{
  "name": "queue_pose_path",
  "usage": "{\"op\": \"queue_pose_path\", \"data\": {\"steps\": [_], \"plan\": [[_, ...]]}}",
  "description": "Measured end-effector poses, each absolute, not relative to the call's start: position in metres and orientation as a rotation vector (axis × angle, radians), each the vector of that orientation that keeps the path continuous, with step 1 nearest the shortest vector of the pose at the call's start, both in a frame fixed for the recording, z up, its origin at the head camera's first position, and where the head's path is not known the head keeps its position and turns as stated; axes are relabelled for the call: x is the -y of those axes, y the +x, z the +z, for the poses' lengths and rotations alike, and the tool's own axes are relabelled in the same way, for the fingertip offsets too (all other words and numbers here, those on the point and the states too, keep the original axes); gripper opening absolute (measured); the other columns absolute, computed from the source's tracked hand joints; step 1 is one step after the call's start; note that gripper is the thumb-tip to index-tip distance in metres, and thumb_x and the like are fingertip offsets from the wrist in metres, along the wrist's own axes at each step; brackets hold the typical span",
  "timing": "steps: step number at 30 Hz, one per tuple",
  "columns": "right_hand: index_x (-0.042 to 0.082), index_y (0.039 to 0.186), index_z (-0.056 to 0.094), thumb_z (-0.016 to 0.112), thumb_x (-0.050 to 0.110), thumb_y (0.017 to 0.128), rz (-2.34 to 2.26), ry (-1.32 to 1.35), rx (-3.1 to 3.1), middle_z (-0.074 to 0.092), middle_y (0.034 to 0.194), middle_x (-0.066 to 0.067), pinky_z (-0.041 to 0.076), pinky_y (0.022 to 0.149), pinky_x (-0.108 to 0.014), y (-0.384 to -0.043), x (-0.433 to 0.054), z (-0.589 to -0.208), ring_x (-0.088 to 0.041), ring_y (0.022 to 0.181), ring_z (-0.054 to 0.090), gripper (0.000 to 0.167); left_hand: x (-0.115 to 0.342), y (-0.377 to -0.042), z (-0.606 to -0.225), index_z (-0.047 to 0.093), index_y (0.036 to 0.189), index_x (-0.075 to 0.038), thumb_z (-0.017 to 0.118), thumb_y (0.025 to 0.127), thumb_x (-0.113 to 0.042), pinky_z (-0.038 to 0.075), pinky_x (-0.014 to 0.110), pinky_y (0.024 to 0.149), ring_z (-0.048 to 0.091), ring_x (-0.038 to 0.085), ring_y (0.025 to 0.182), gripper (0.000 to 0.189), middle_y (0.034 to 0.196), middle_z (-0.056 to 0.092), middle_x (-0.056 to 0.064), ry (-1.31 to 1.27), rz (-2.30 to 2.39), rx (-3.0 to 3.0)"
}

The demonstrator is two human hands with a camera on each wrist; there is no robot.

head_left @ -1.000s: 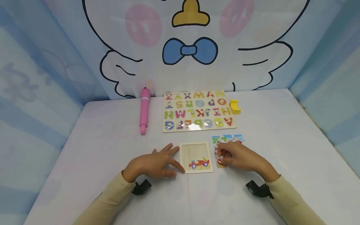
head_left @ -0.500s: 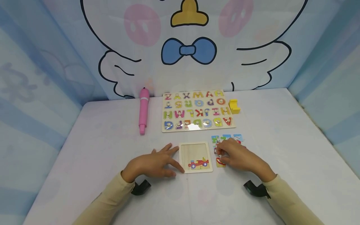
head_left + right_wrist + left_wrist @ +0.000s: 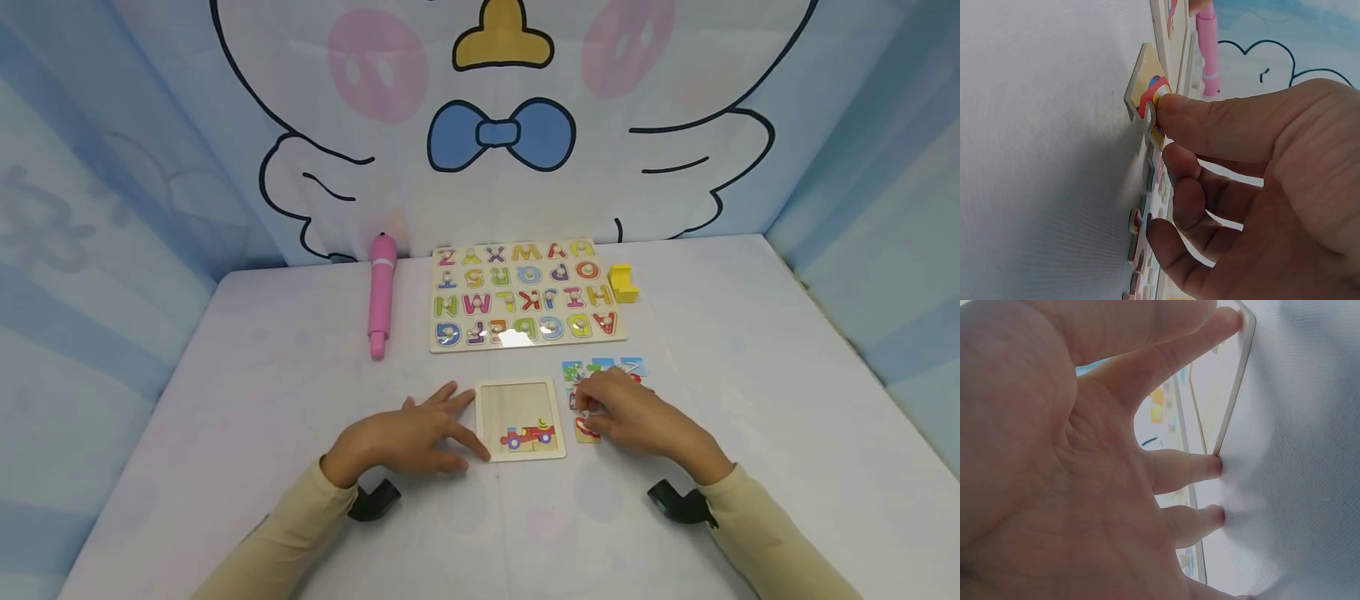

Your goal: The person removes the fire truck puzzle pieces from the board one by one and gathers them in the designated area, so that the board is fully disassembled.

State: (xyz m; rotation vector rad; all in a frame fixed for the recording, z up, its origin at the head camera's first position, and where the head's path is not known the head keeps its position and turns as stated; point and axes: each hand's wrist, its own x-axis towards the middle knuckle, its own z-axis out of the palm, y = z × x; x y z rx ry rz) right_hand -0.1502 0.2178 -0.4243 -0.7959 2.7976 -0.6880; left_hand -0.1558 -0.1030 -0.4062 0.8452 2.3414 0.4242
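Observation:
My left hand (image 3: 408, 437) lies to the left of a small square wooden puzzle tray (image 3: 513, 404), fingers spread. Two of its fingertips touch the tray's rim (image 3: 1235, 384). Assembled pieces showing a red truck (image 3: 528, 437) fill the tray's lower right part; bare wood shows above them. Right of the tray, my right hand (image 3: 637, 417) pinches a puzzle piece (image 3: 1145, 75) between thumb and index finger. In the right wrist view this piece, tan with red and blue print, stands tilted close over the cloth. More loose puzzle pieces (image 3: 602, 364) lie partly hidden beneath that hand.
Behind the tray lies a wooden alphabet peg board (image 3: 517, 292). A yellow block (image 3: 622, 284) sits at its right, and a pink pen-shaped toy (image 3: 382, 296) lies at its left. The white cloth-covered table (image 3: 300, 358) ends at a printed backdrop (image 3: 405, 196).
My right wrist has shifted slightly left while its fingers keep their pinch on the puzzle piece. My left hand stays at the tray. The whole head view has drifted a little.

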Motion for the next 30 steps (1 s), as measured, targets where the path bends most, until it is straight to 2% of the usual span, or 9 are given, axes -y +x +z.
{"op": "queue_pose_path", "data": {"steps": [13,30], "plan": [[0.016,0.083,0.064,0.074,-0.003,0.085,-0.656,-0.801,-2.822,0.061,0.085,0.010,0.044,0.079,-0.038,-0.1502,-0.2160,-0.4281,-0.016,0.087,0.050,0.022,0.1040,-0.1557,-0.4074,0.078,0.116,-0.037,0.074,0.095,-0.027,0.011,0.080,0.110,0.002,0.034,0.157,0.024,0.168,0.024,0.008,0.843,0.429,-2.342],[0.016,0.083,0.063,0.074,-0.003,0.083,-0.609,-0.818,-2.861,0.054,0.079,0.009,0.041,0.076,-0.036,-0.1483,-0.2143,-0.4250,-0.016,0.083,0.047,0.022,0.1035,-0.1554,-0.4056,0.078,0.115,-0.036,0.075,0.094,-0.026,0.011,0.080,0.110,0.003,0.035,0.157,0.023,0.168,0.024,0.008,0.843,0.438,-2.340]]}}
